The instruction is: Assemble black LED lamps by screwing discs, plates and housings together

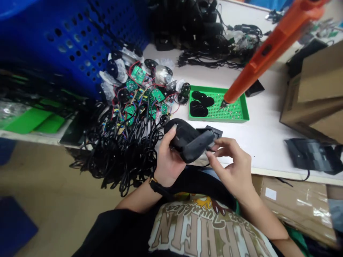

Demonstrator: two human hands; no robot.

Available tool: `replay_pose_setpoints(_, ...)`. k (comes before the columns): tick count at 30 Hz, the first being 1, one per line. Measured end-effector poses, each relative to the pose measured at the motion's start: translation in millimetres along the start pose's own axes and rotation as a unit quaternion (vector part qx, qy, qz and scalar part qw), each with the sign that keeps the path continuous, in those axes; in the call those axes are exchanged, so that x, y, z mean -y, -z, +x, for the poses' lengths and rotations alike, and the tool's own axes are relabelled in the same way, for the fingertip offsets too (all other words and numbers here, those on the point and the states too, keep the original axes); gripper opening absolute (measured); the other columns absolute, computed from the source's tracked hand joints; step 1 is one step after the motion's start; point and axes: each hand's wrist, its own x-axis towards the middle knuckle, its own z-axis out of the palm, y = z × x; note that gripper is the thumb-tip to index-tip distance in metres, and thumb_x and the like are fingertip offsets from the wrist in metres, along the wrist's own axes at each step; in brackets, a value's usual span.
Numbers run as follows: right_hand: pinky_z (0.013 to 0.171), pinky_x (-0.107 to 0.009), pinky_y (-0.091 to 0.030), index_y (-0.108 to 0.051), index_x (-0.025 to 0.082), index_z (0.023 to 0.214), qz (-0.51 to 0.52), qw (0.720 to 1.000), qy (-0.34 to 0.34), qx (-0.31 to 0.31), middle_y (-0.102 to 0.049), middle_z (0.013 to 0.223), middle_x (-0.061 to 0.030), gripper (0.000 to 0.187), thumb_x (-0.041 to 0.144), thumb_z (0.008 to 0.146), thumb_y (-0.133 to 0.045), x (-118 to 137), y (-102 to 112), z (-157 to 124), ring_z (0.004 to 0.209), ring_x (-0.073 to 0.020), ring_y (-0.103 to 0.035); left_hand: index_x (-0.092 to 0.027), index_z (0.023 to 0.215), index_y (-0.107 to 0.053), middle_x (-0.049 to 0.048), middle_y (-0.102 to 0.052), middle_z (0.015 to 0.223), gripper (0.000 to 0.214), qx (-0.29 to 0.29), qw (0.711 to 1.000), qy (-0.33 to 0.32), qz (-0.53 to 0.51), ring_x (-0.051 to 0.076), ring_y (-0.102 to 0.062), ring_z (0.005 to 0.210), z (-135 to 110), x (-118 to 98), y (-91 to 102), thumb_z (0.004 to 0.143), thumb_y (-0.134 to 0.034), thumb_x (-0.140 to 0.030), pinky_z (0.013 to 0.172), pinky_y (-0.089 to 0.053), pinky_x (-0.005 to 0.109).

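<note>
My left hand [170,157] is wrapped round a black plastic housing [189,139], its thumb on the rounded end. At the housing's other end, the fingers of my right hand [230,160] pinch a small dark part; its kind is too small to make out. Just behind the housing lies a flat black piece [214,131] on the table. Farther back is a green perforated tray [235,118], holding black discs [199,107] and scattered small screws. An orange electric screwdriver [257,64] hangs over the tray, its tip low above the tray floor.
Left of the hands, green circuit boards [138,74] with wires are heaped above a tangle of black cables [125,150] overhanging the table edge. A blue perforated crate [72,39] stands behind. Cardboard boxes [316,78] and a black housing [313,153] are at right.
</note>
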Motion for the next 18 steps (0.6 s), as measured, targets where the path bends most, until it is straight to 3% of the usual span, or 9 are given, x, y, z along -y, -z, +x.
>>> replay_pose_setpoints(4,0.071,-0.027,-0.062,-0.063,0.021,0.115,-0.056,0.991,0.113,-0.051,-0.077,0.098,-0.0052,0.018,0.018,0.097,-0.065,2.5,-16.2,-6.5,0.077,-0.0143,-0.074,-0.018,0.107,-0.076,0.0060,-0.082,0.105,0.030,-0.007,0.999,0.008,0.032,0.022,-0.078,0.098,0.4,-1.7,-0.7,0.094,-0.069,-0.043,0.098,-0.061,0.037)
replay_pose_setpoints(7,0.072,-0.026,-0.062,-0.064,0.019,0.112,-0.101,0.979,0.149,-0.095,-0.078,0.094,-0.0063,0.014,0.013,0.100,-0.060,-1.5,-25.2,-7.5,0.080,-0.0147,-0.074,-0.016,0.111,-0.075,0.0080,-0.081,0.108,0.036,-0.014,0.998,0.009,0.054,0.023,-0.077,0.103,0.9,-0.6,-1.2,0.095,-0.066,-0.047,0.098,-0.060,0.037)
replay_pose_setpoints(12,0.063,-0.025,-0.056,-0.065,0.016,0.102,-0.128,0.978,0.133,-0.100,-0.074,0.081,-0.0061,0.011,0.015,0.103,-0.054,-7.9,-28.8,-7.4,0.070,-0.0149,-0.069,-0.019,0.103,-0.076,0.0027,-0.082,0.101,0.027,-0.020,0.997,-0.043,0.054,0.018,-0.076,0.094,2.2,7.0,-3.0,0.095,-0.068,-0.043,0.096,-0.059,0.032)
replay_pose_setpoints(18,0.058,-0.024,-0.047,-0.064,0.016,0.088,-0.034,0.997,0.047,-0.053,-0.069,0.076,-0.0032,0.017,0.016,0.102,-0.053,-8.8,-26.8,-6.9,0.063,-0.0120,-0.063,-0.019,0.102,-0.078,0.0032,-0.082,0.102,0.032,-0.003,0.992,-0.104,0.076,0.018,-0.076,0.100,9.0,15.7,3.7,0.093,-0.071,-0.049,0.102,-0.059,0.035)
